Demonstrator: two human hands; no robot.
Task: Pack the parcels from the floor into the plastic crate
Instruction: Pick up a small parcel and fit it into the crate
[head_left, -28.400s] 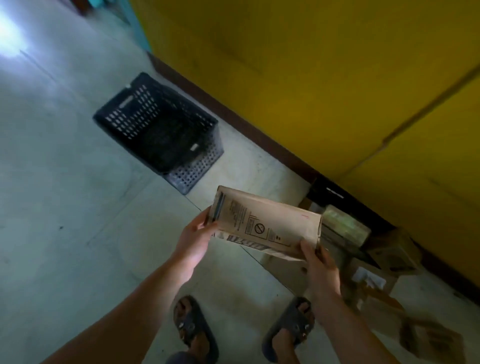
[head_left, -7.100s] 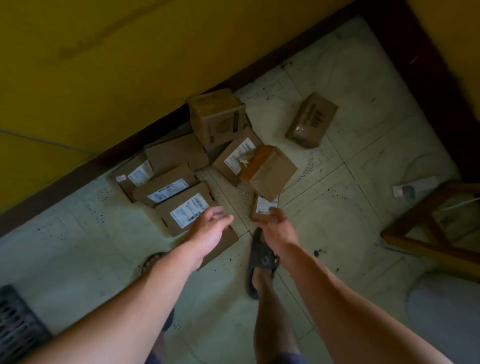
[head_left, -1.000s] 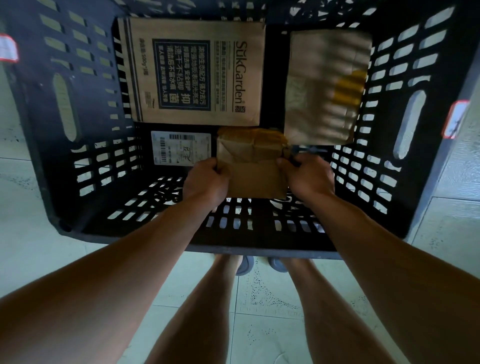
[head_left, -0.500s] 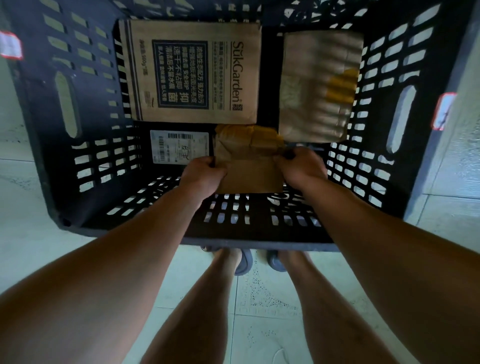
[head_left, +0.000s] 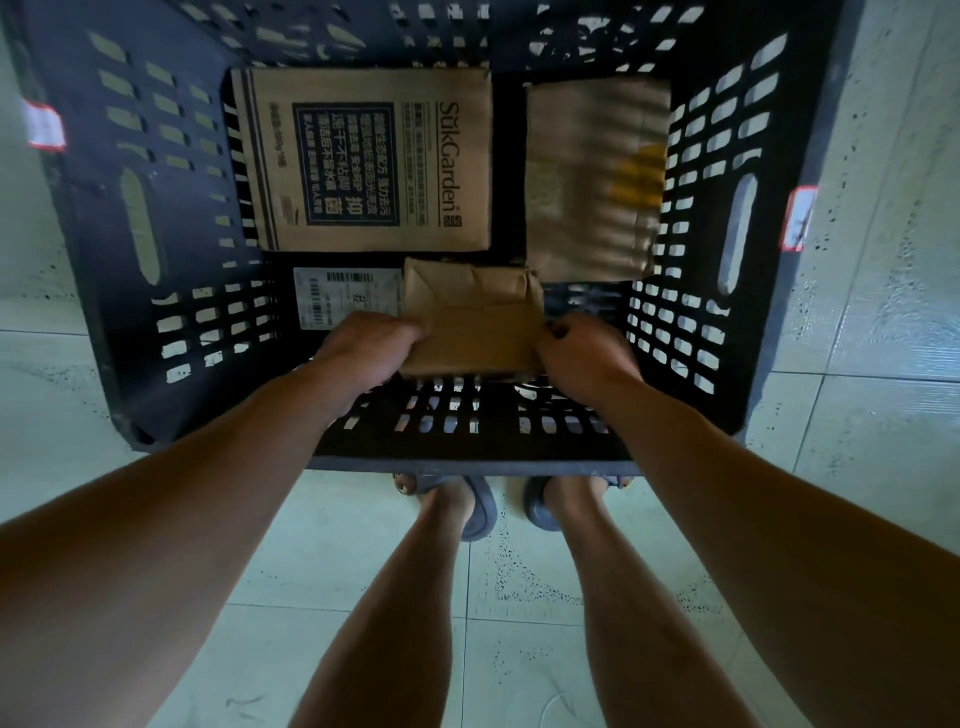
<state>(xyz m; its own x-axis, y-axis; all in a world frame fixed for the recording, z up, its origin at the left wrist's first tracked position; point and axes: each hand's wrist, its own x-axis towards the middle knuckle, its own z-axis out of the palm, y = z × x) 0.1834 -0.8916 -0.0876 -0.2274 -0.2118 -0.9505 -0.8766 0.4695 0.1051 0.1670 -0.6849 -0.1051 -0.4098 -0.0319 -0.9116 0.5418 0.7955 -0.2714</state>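
I look straight down into a black slotted plastic crate (head_left: 727, 332) on the floor. Both hands hold a small brown cardboard parcel (head_left: 475, 317) low inside it, near the front wall. My left hand (head_left: 371, 345) grips its left edge, my right hand (head_left: 584, 353) its right edge. A flat printed box (head_left: 363, 156) lies at the back left of the crate floor. A brown box with yellow tape (head_left: 597, 176) lies at the back right. A parcel with a white barcode label (head_left: 343, 296) sits left of the held one, partly hidden by it.
Pale floor tiles (head_left: 857, 415) surround the crate. My two feet in dark sandals (head_left: 467, 501) stand just in front of its near rim. The crate walls have oval handle slots (head_left: 732, 234) and small red-edged stickers on the outside.
Since a second ago the view has shifted slightly and my hands hold the small parcel at nearly the same spot in the crate. Earlier, the parcels lay on the floor by the yellow wall.
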